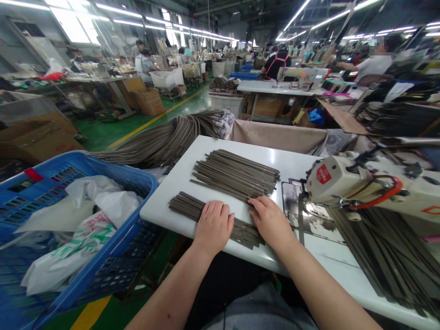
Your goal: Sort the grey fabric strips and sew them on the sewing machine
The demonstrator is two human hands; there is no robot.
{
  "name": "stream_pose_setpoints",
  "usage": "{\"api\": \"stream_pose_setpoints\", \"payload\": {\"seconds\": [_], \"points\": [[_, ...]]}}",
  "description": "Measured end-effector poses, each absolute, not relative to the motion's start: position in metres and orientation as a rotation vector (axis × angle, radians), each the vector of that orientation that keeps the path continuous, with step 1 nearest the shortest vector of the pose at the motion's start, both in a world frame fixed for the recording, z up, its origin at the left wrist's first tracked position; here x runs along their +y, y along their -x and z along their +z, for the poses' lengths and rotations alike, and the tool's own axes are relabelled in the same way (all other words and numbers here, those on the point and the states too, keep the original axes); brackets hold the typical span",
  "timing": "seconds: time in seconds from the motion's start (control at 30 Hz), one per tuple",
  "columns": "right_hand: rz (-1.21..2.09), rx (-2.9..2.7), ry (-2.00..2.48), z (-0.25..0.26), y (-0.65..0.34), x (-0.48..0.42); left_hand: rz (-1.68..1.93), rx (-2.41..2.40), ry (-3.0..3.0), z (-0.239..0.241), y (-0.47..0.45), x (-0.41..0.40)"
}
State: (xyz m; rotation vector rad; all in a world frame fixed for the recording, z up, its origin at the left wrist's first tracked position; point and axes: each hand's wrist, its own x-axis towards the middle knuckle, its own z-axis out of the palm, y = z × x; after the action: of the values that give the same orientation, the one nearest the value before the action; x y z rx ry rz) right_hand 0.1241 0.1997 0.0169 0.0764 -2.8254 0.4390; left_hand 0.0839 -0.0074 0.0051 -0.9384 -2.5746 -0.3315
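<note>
Two piles of thin grey-brown strips lie on the white sewing table (192, 160). The near pile (187, 207) runs along the table's front edge. My left hand (213, 225) rests flat on top of it, fingers stretched out together. My right hand (271, 221) lies beside it on the same pile's right end, fingers curled down onto the strips and fingertips touching the edge of the larger far pile (237, 174). Neither hand has lifted a strip.
A white sewing machine (347, 181) with a red cable stands at the right, more strips (395, 256) lying below it. A blue crate (75, 238) with plastic bags sits at the left. A long bundle of strips (161, 142) hangs behind the table. Other people work farther back.
</note>
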Motion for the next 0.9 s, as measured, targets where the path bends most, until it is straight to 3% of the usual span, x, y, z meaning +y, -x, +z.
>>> {"api": "stream_pose_setpoints", "payload": {"seconds": [0.4, 0.73, 0.9], "points": [[0.332, -2.845, -0.131, 0.0208, -0.1264, 0.1953, -0.337, -2.597, 0.912, 0.0031, -0.0852, -0.0073], [0.753, -2.862, -0.168, 0.0234, -0.1287, 0.1960, -0.357, -2.568, 1.003, 0.0018, -0.0821, -0.0081], [0.546, -2.744, -0.112, 0.0194, -0.1210, 0.2012, -0.342, -2.588, 0.968, 0.0043, -0.0838, -0.0075]]}}
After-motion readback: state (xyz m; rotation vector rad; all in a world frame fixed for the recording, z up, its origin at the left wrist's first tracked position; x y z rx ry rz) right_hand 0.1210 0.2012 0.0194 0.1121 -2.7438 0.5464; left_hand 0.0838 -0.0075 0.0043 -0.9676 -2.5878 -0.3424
